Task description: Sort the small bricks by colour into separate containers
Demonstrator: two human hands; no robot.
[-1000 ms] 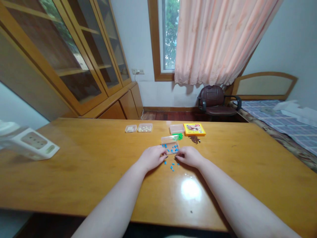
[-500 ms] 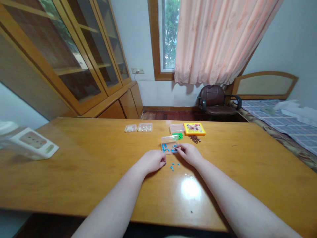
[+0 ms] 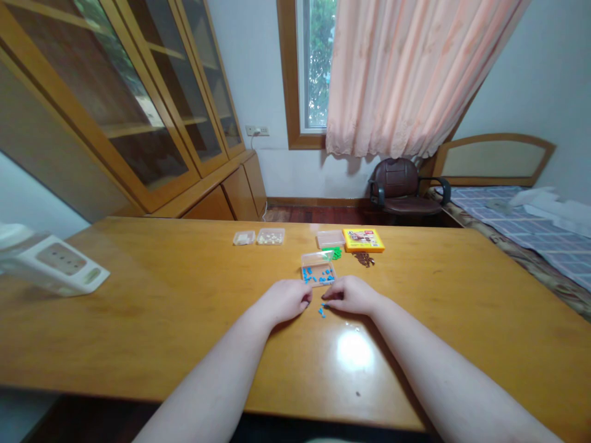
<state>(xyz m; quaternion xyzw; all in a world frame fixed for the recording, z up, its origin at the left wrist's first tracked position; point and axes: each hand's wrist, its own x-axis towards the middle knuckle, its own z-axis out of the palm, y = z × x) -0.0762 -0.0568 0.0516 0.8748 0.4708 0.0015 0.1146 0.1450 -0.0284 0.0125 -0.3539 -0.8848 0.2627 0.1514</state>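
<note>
A small clear plastic box [image 3: 318,283] with its lid raised holds several small blue pieces [image 3: 309,271]. Close to its near left corner, my left hand [image 3: 290,299] rests on the table with fingers curled closed; whatever lies in them, if anything, is hidden. My right hand [image 3: 351,295] is just in front of the box's right side, thumb and forefinger slightly apart. Its fingertips are at a little group of loose blue pieces [image 3: 322,312] on the tabletop. One of these is by the thumb tip.
Behind the box lie green pieces [image 3: 337,253], brown pieces [image 3: 364,259], another clear container [image 3: 329,239] and a yellow box [image 3: 364,240]. Two clear containers, one with pale pieces [image 3: 270,237], stand further left. A white plastic container [image 3: 62,264] is at the table's left.
My right hand has come back from the box toward me, down to the loose blue pieces, and its fingers have parted. My left hand has hardly moved.
</note>
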